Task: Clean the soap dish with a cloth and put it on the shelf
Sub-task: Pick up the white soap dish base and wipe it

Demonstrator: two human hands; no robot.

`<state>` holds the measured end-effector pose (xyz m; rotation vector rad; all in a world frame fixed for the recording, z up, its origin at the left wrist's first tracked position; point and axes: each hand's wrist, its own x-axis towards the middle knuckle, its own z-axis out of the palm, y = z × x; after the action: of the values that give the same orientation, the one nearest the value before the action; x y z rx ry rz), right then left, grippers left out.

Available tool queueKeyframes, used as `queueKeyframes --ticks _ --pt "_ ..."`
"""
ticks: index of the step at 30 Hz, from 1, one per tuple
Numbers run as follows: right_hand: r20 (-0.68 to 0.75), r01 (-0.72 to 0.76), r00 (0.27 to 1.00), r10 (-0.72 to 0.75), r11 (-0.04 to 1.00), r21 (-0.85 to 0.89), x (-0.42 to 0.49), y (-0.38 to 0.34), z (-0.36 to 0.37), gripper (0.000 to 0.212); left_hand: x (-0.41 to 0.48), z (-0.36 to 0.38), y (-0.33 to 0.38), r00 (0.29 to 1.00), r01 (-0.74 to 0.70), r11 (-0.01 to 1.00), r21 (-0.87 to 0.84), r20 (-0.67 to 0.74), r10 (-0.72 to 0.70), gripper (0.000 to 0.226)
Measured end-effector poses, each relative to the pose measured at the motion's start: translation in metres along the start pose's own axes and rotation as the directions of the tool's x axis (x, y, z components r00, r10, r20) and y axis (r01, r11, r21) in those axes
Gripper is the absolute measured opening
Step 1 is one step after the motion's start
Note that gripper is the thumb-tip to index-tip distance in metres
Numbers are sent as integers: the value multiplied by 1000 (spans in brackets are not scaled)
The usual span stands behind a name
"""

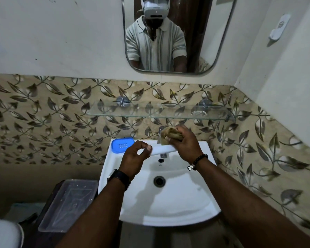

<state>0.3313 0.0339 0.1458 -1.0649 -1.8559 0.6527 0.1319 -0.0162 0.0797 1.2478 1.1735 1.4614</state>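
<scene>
Mid-wipe, I reckon. Left hand [135, 154] pinching white soap dish [164, 150] over sink [200, 199]; right hand [183, 144] bunching brown cloth [170, 134], rubbing dish's far end. Glass shelf [150, 111] sitting bare above, so placing not done yet. Blue tray [122, 144] lying on sink corner, role unclear.

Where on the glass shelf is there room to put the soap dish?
The glass shelf looks bare from its left bracket across the middle. Its right end is taken by a clear holder. Below, both hands crowd the tap.

A home bathroom is shown by a white washbasin [161, 203], wall mirror [177, 33], glass shelf [157, 111] and leaf-patterned tiles [43, 113].
</scene>
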Motion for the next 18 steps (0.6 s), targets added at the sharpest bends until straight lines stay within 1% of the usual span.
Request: queueKeyframes --ticks 1,2,4,6,9,10,11,12,13,14,16,17,18 --pt "-84 92 992 -97 994 -60 -3 -2 2 19 1 1 0 1000 27 999 -33 -10 -27 30" --pt "-95 192 974 -204 974 -123 -9 -5 7 17 1 3 1 998 51 996 -69 -17 -52 30" --pt "31 384 922 -387 896 -223 -23 -9 21 26 4 7 3 996 81 988 -130 -15 -83 27" --pt "148 525 851 -505 795 -305 -35 -6 32 28 6 9 5 994 109 979 -172 -6 -111 22" --pt "218 607 790 -573 682 -408 -37 3 30 22 5 9 7 990 143 964 -223 19 -142 23" --pt "211 611 783 -584 664 -430 -36 6 27 22 4 8 8 988 152 958 -242 30 -150 26" --pt "177 596 790 -587 671 -441 -34 9 24 24 3 9 8 988 156 950 -272 41 -151 28" --pt "115 562 810 -575 706 -432 -32 12 23 26 2 9 9 987 158 938 -309 46 -151 32" --pt "28 505 841 -540 766 -398 -31 13 23 29 2 10 10 987 160 924 -348 43 -154 36" --pt "-68 429 877 -476 839 -335 -30 14 24 33 2 11 11 986 164 909 -384 33 -164 40" --pt "-217 248 939 -267 963 -108 -29 12 26 30 1 13 11 982 171 877 -449 5 -189 41" --pt "-253 157 957 -142 987 39 -30 10 28 27 0 13 10 979 177 858 -482 -2 -203 38" --pt "-267 71 963 -19 980 185 -30 6 31 23 -2 13 9 976 184 835 -518 -4 -217 35"
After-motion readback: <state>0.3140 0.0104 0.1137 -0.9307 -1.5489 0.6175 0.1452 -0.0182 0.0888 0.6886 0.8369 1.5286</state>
